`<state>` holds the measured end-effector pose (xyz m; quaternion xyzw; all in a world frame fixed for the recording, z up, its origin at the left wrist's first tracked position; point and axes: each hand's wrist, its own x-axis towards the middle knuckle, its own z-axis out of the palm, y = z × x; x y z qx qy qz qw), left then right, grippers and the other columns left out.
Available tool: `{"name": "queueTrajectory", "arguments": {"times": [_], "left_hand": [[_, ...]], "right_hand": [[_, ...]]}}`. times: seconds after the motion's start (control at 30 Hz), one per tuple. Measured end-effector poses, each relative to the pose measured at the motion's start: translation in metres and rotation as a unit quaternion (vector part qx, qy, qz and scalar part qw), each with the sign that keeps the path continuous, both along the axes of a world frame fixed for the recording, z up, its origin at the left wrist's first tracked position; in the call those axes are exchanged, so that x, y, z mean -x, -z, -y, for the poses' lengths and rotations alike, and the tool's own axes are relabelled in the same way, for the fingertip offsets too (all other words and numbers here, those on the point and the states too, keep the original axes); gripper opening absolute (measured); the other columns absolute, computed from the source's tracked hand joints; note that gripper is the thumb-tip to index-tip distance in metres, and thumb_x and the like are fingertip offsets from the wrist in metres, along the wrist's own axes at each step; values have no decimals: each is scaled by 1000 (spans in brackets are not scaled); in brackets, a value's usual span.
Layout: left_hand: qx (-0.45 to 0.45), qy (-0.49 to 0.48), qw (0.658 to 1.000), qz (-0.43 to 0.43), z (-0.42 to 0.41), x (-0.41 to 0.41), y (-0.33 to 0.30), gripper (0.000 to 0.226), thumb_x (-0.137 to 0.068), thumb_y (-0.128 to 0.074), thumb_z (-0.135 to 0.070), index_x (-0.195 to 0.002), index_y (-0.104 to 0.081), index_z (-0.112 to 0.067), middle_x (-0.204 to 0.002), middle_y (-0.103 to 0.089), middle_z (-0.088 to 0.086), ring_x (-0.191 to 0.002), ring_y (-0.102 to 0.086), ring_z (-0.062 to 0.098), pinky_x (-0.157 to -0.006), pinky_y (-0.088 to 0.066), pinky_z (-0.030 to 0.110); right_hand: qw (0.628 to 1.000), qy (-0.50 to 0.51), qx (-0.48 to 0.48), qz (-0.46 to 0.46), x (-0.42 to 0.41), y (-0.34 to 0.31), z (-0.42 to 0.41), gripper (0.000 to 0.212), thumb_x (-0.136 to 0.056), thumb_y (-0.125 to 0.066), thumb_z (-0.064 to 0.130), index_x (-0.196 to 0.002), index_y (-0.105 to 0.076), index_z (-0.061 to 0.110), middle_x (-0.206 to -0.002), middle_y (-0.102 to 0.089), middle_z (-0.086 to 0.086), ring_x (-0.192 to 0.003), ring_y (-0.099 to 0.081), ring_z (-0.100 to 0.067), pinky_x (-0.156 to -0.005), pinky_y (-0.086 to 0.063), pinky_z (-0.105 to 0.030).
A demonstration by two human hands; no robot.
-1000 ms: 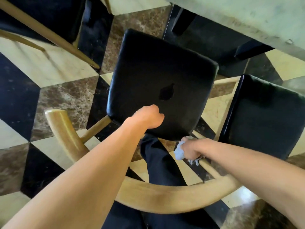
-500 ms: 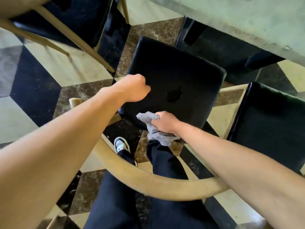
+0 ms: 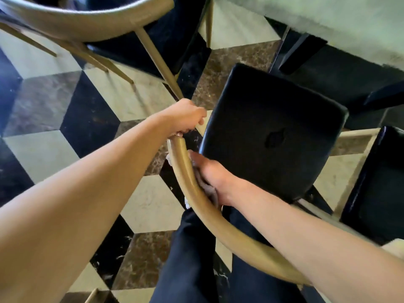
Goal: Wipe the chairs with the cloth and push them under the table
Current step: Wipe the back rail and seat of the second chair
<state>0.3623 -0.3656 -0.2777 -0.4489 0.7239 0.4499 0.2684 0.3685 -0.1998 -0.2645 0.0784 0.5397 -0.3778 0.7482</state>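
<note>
Chairs filled most of the frame: the one being cleaned sat at centre right, its black seat (image 3: 271, 136) pointing toward the tabletop (image 3: 328, 20) in the upper right, its curved wooden backrest rail (image 3: 192, 182) sweeping from centre down to the lower right. Half a second earlier the right hand had held the cloth at the seat's near edge while the left hovered as a fist over the cushion; by this moment both had shifted to the rail, which suggested the seat was done and wiping had moved on to the wooden frame, with the push under the tabletop not yet made. The left hand (image 3: 185, 118) curled around the rail's upper end, apparently steadying the chair. The right hand (image 3: 209, 173) lay along the rail's inner face with the cloth (image 3: 208, 190) pressed under the palm; whether its fingers wrapped the wood could not be told. Another chair (image 3: 91, 20) stood at upper left, a third seat (image 3: 378, 182) at the right edge.
</note>
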Motion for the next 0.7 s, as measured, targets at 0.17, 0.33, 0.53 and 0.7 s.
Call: {"name": "queueTrajectory", "arguments": {"times": [0.17,0.33,0.53,0.7], "left_hand": [[-34,-127,990,-45,16,-8,35,16,-74,-57,-29,-71,-67,-17,-46,-49,-4,-39,-41,13,-40,-34,23],[-49,-115,992,7,22,-16,72,15,-82,-60,-21,-69,-64,-16,-34,-43,-7,-37,-36,14,-37,-30,23],[-66,-81,994,8,32,-23,69,17,-87,-56,-17,-73,-63,-12,-45,-48,0,-45,-41,19,-43,-33,26],[-69,-55,996,-3,37,-18,64,14,-88,-55,-16,-82,-64,-7,-58,-48,5,-52,-43,23,-49,-33,28]], "right_hand": [[973,-138,-51,-176,-9,68,36,40,-100,-50,18,-135,-60,1,-117,-59,-9,-104,-51,-21,-112,-44,-47],[969,-145,-93,-177,-5,104,45,38,-99,-51,14,-134,-60,0,-95,-56,-1,-89,-52,-16,-94,-47,-36],[980,-106,-68,-156,-9,54,35,32,-102,-48,10,-130,-61,1,-108,-57,-10,-98,-56,-23,-106,-45,-46],[994,-30,-34,-103,-9,27,23,26,-103,-49,14,-104,-68,-3,-90,-59,-10,-79,-58,-11,-84,-48,-28]]}}
